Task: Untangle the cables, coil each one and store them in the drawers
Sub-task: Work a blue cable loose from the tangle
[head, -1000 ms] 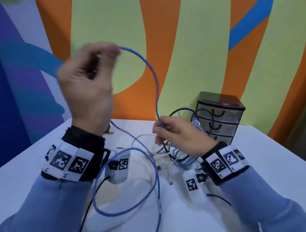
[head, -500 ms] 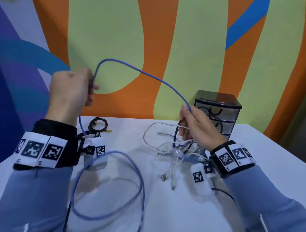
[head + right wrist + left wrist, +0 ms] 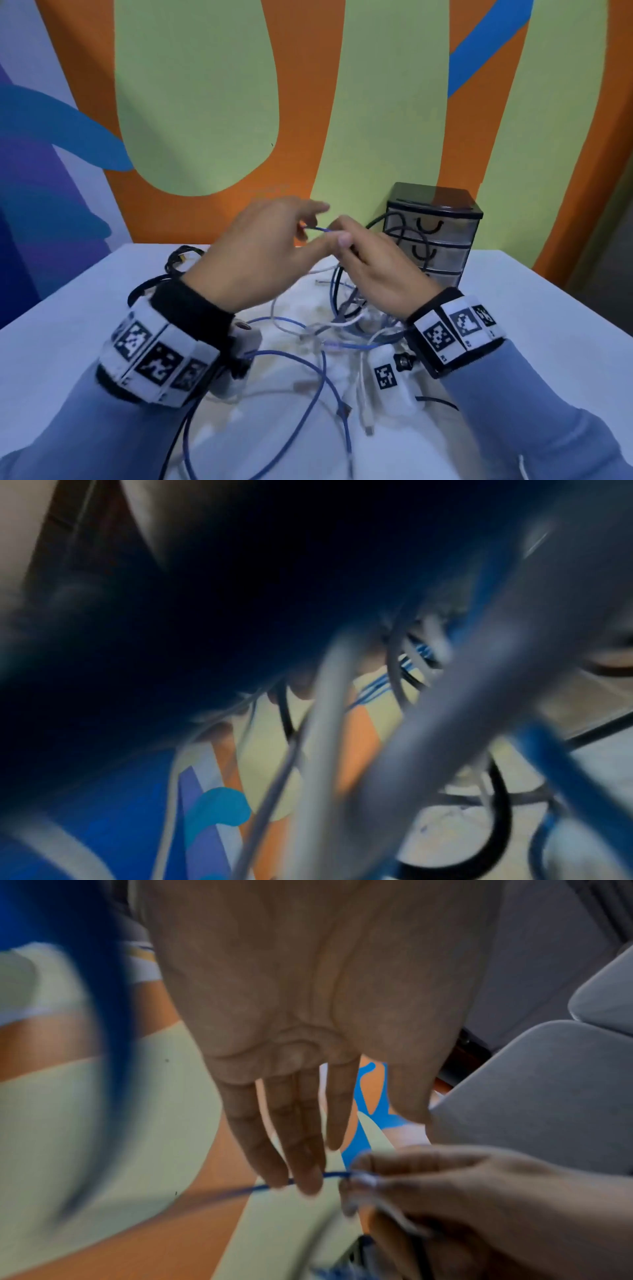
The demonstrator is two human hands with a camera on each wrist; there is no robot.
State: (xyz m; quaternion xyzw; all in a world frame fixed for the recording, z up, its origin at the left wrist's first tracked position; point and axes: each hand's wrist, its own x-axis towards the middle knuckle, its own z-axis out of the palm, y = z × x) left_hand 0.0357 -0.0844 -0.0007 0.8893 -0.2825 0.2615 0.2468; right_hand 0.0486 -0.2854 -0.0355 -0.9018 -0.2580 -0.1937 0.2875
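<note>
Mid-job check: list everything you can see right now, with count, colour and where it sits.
blue cable: one, blue, a short run spans between both hands; the rest loops on the table toward the near edge
cable tangle: count unclear, white, blue and black strands, mid-table under the right hand
black cable bundle: one, black, far left of the table
drawer unit: one, black frame with three clear drawers, all closed, far right of the table
table: one, white
left hand: fingers straight, touching the blue cable
right hand: pinches the blue cable and lifts tangle strands
</note>
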